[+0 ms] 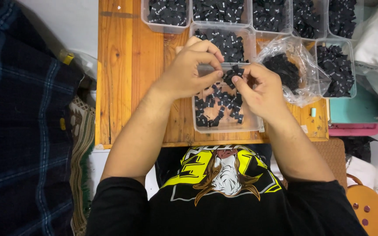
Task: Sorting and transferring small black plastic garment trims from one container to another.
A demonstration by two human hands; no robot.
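Head view, looking down on a narrow orange-brown wooden table (pixel 123 87) in the centre of the frame. The person's left hand (pixel 189 70) and right hand (pixel 261 89) are meeting just above centre, over a clear rectangular plastic tray (pixel 246 124) that is holding a thin scatter of small black fabric tags with white print (pixel 217 107).

Step in hand, as judged: the two hands are sorting or separating a small bunch of black tags (pixel 232 74) lifted out of that tray. The left thumb and forefinger are closing to a pinch on the bunch's left edge; the right fingertips are curling shut on its right and lower side. The bunch is thus sitting between the two sets of fingertips, touching both, raised clear of the loose tags below. How many tags it contains cannot be told.

The next move is likely calling for a fine peel of one tag from the rest without dropping the others.

Along the upper edge a row of clear plastic tubs (pixel 224 13) is standing, filled with similar tags; right of centre a crumpled clear plastic bag (pixel 302 65) is holding more.
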